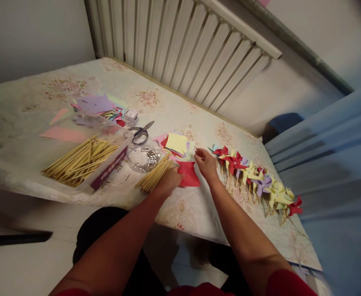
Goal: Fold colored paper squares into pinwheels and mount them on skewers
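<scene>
My left hand (171,181) is closed on the left edge of a piece of red paper (190,174) with pointed corners, held at the table's front. Just above and right of that paper is my right hand (205,163), its fingers bent and drawn together; whatever is in them is too small to name. Behind both hands lies a stack of coloured paper squares (177,144), a yellow one on top. A bundle of thin wooden sticks (154,176) lies beside my left hand. Finished paper pinwheels (262,183) in red, yellow and purple lie in a row at the right.
A clear plastic box (118,152) holds many wooden sticks (78,162). Near it are a round clear dish of small shiny pieces (145,158), scissors (141,133), a small white box (131,117) and paper scraps (95,102). A radiator (180,45) stands behind the floral-covered table (180,211).
</scene>
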Demonstrator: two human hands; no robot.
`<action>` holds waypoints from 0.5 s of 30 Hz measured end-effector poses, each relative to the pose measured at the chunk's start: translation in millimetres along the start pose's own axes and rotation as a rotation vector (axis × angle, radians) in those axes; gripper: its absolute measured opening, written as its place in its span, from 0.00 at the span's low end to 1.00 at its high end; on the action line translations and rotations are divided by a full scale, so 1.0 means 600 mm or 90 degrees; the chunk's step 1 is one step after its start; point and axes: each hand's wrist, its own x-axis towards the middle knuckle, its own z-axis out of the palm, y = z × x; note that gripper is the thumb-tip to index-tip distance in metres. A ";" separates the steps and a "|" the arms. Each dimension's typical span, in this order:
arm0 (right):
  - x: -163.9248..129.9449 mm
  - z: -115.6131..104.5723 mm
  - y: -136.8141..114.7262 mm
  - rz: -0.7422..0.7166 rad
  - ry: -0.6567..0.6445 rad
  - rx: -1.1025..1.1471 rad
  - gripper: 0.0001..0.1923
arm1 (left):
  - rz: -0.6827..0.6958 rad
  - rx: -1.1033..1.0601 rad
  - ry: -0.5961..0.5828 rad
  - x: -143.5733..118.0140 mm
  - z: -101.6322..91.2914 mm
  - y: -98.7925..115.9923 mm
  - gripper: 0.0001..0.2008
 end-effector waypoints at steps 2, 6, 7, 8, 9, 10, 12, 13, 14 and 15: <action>-0.040 -0.021 0.009 0.150 0.090 0.109 0.17 | -0.013 0.023 -0.013 -0.007 0.003 0.012 0.12; -0.122 -0.035 0.014 0.328 0.063 0.332 0.20 | -0.002 -0.017 -0.042 -0.007 0.007 0.017 0.16; -0.138 -0.034 0.012 0.345 0.037 0.376 0.21 | 0.002 -0.015 -0.051 -0.006 0.007 0.015 0.16; -0.151 -0.032 0.008 0.356 0.013 0.412 0.21 | 0.003 -0.010 -0.065 -0.005 0.007 0.014 0.17; -0.161 -0.030 0.003 0.362 0.000 0.438 0.22 | 0.003 -0.004 -0.079 -0.005 0.006 0.012 0.17; -0.168 -0.029 -0.003 0.365 -0.007 0.453 0.21 | 0.002 0.003 -0.095 -0.005 0.006 0.011 0.18; -0.175 -0.025 -0.013 0.365 -0.009 0.463 0.19 | 0.005 0.014 -0.125 -0.006 0.005 0.009 0.17; -0.176 -0.024 -0.017 0.363 -0.010 0.465 0.18 | 0.008 0.017 -0.139 -0.007 0.005 0.008 0.17; -0.175 -0.023 -0.020 0.359 -0.013 0.465 0.17 | 0.009 0.020 -0.151 -0.008 0.005 0.008 0.17; -0.174 -0.021 -0.023 0.354 -0.014 0.466 0.16 | 0.004 0.020 -0.164 -0.009 0.005 0.008 0.17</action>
